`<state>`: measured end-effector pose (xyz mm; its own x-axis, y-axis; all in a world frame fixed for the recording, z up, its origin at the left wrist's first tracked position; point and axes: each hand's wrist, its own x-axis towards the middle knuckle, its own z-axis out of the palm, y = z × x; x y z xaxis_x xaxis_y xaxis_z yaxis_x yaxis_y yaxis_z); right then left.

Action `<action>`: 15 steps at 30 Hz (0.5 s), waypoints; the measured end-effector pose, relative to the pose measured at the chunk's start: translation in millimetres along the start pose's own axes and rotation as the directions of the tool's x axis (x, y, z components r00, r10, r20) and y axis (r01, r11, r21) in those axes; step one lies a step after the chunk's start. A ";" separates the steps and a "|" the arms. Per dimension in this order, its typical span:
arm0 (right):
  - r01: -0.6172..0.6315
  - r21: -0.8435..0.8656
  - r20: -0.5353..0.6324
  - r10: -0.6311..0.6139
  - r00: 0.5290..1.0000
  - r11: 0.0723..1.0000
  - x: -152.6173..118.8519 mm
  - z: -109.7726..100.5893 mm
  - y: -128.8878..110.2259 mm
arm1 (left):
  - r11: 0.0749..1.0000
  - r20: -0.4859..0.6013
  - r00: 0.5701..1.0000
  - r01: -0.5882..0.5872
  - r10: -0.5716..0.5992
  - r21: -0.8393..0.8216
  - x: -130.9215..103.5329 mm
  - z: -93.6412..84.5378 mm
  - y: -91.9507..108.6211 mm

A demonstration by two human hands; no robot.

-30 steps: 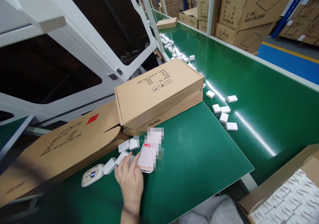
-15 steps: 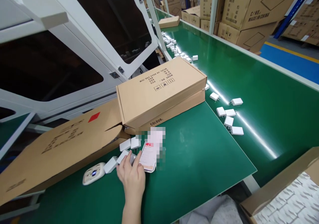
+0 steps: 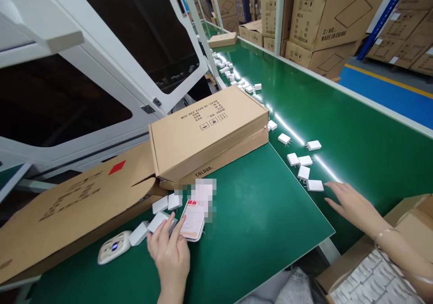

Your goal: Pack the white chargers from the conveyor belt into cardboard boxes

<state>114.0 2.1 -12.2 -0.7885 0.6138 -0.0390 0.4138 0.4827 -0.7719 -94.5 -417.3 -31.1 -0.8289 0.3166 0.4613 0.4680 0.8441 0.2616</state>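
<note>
My left hand (image 3: pixel 171 250) rests on the green board (image 3: pixel 250 218) with its fingers stretched and apart. One fingertip lies on the lower left of a phone (image 3: pixel 192 223) with a lit screen, partly blurred out; the others lie by a white charger (image 3: pixel 158 222). Several more white plug-like blocks, among them one white block (image 3: pixel 139 233), sit around it, beside a cream device (image 3: pixel 115 247) with a small blue light. Over the green belt my right hand (image 3: pixel 350 204) reaches left, thumb and fingers apart and holding nothing, close to a white wall charger (image 3: pixel 315 185).
Two stacked cartons (image 3: pixel 209 132) and a long carton (image 3: pixel 77 204) line the board's far side. An open box (image 3: pixel 368 268) of white pieces stands lower right. More chargers (image 3: pixel 237 83) run up the belt. White machine panels (image 3: pixel 84 60) rise at left; big cartons (image 3: pixel 324 24) stand behind.
My right hand has come into view from the right, reaching up to the chargers on the belt. The left hand stays by the phone. The whole view has shifted a little.
</note>
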 end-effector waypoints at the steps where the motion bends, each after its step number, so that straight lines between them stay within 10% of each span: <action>1: 0.074 -0.106 0.053 -0.068 0.996 0.992 8.6 4.8 5.3 | 1.000 -0.004 1.000 -0.020 0.020 -0.010 0.5 0.5 3.4; 6: 0.508 -0.637 0.370 -0.347 0.861 0.580 38.9 24.1 26.1 | 0.962 0.061 0.967 -0.238 0.248 -0.134 11.0 5.9 58.8; 11: 0.591 -0.716 0.429 -0.435 0.792 0.370 47.9 10.8 16.6 | 0.825 0.189 0.839 -0.414 0.510 -0.385 37.4 19.5 166.8; 15: 0.688 -0.723 0.540 -0.573 0.617 0.059 58.7 15.3 -3.8 | 0.759 0.224 0.775 -0.439 0.591 -0.482 59.4 50.8 232.4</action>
<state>59.1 26.8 -21.2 -0.9690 -0.2351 0.0756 -0.1888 0.9027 0.3867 -50.5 -180.3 14.1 -0.4344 0.8413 0.3217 0.8665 0.2929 0.4042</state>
